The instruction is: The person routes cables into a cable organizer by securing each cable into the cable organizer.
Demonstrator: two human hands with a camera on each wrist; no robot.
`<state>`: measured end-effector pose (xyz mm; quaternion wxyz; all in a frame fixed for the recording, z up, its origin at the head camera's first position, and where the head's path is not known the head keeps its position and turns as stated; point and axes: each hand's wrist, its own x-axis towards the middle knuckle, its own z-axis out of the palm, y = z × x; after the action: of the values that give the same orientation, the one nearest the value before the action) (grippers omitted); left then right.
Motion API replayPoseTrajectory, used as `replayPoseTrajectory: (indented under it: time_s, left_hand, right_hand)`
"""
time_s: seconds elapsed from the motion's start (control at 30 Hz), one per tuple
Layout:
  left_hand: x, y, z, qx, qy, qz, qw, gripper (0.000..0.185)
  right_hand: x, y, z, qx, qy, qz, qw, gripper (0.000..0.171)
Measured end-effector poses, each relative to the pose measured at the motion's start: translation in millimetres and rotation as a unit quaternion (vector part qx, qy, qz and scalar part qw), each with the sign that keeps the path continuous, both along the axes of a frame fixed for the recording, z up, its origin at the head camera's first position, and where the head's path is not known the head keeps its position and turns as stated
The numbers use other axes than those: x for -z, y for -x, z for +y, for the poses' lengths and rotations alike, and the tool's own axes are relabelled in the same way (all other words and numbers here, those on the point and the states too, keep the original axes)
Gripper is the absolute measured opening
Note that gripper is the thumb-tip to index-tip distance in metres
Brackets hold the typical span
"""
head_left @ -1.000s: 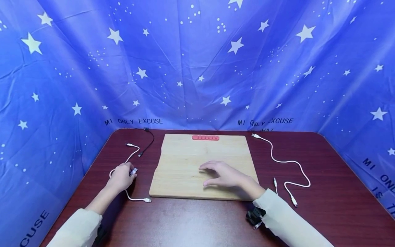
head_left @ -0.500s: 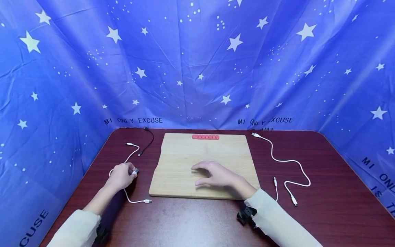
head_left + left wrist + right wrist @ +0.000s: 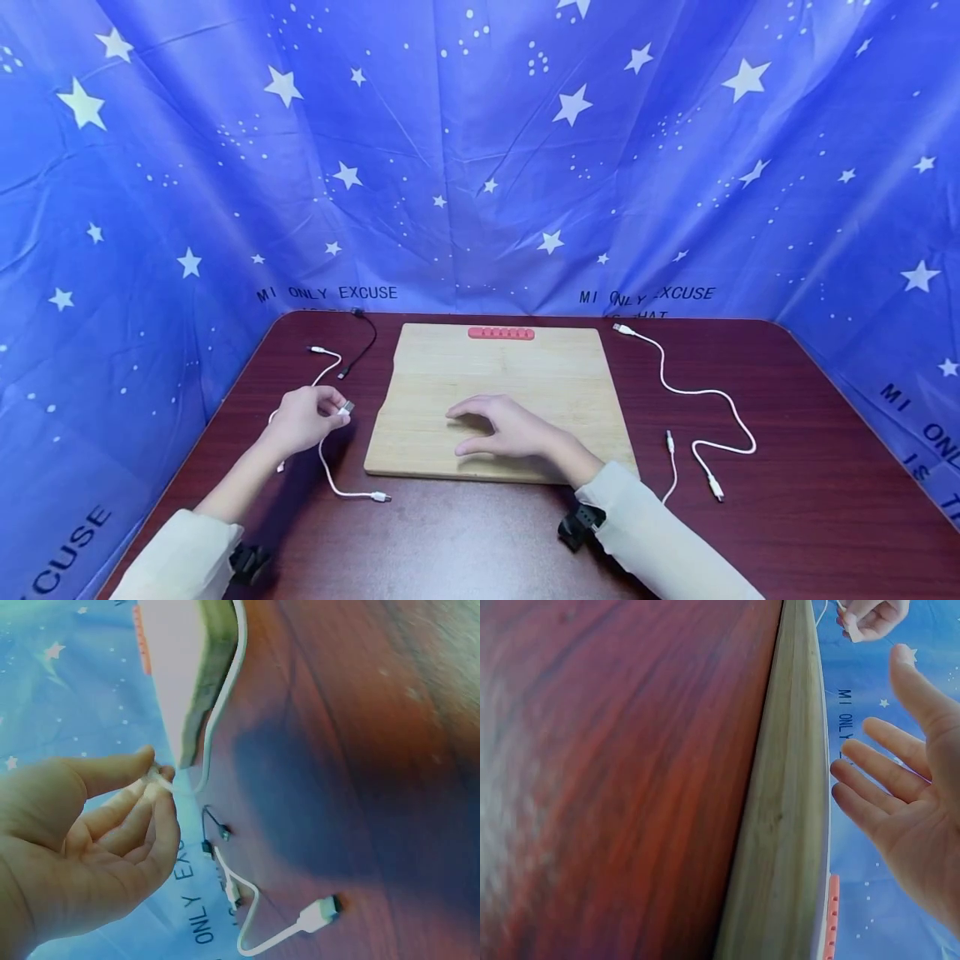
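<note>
Just off the board, the left hand (image 3: 302, 419) pinches a white cable (image 3: 333, 479); right hand (image 3: 501, 432) hovers flat, fingers spread.

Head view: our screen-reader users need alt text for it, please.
A person's left hand pinches the plug of a white cable above a dark red table; the right hand rests open on a wooden board bearing a pink cable clip.

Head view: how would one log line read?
left hand: pinches white cable plug | right hand: open over wooden board
</note>
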<state>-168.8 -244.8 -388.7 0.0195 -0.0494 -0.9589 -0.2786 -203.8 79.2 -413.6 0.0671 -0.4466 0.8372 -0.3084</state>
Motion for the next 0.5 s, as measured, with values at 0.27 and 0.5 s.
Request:
replayPoseTrajectory:
  time_s: [0.27,0.5]
  left_hand:
    - [-10.7,3.7,14,0.023,-0.038,-0.012,0.9989,0.011]
    - [-17.8,9.5,33,0.057,-0.067,-0.017,0.9960,0.010]
  right_hand:
    - [1.1,-4.0,-7,-0.004,0.015,-0.020,1.000,0.051]
    - [5.2,-5.4,-12,-0.005,0.009,-0.019,1.000,0.049]
